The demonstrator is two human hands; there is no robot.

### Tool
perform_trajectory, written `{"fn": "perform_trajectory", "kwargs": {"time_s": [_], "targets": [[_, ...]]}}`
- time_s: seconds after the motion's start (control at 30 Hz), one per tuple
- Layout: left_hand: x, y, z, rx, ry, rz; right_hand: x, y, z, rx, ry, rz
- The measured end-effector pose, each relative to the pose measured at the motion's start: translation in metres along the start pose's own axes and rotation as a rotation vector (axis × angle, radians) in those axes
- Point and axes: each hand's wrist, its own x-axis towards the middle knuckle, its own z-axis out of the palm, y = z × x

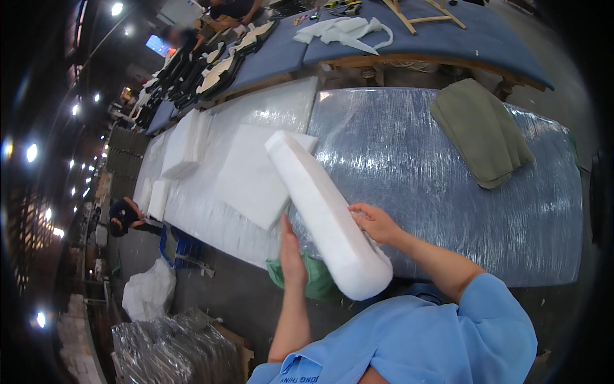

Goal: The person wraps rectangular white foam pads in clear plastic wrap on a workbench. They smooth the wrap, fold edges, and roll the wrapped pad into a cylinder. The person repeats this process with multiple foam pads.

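White foam roll (323,211) sits between the person's two bare hands, lifted at a slant above the near edge of the long table (448,192), its thick rounded end low and close to the body and its squared end raised up and away to the left. The right hand (376,224) lies against the roll's right flank, fingers curled loosely onto the foam, touching it; whether the fingers close round it cannot be told. The left hand (293,259) stands upright along the roll's left side, palm flat and fingers straight together, pressed against the foam rather than wrapped about it. Both forearms rise from the lower edge, out of the short sleeves of a light blue shirt (409,339). Just behind the roll a flat white foam slab (249,176) lies on the table, which is wrapped in shiny clear plastic film. Farther left along the same surface lie more white foam pieces (182,147). An olive green cloth (481,131) rests well apart on the right part of the table. Below the left hand a crumpled green bag (313,278) shows at the table's near edge. Beyond, a blue-covered workbench (396,38) carries white fabric scraps (345,31), and another person (125,214) bends low on the floor at the far left
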Motion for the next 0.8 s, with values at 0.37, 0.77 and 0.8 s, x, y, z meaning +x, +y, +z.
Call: {"fn": "perform_trajectory", "kwargs": {"time_s": [0.37, 0.77, 0.8], "targets": [[0.169, 0.116, 0.034, 1.024, -0.051, 0.173, 0.003, -0.013, 0.016, -0.147, -0.088, 0.063], [0.063, 0.018, 0.014, -0.211, 0.179, -0.084, 0.002, 0.024, -0.022, -0.166, -0.103, -0.041], [0.035, -0.003, 0.02, -0.257, 0.195, -0.17, -0.004, 0.024, -0.021, -0.163, -0.147, 0.001]]}}
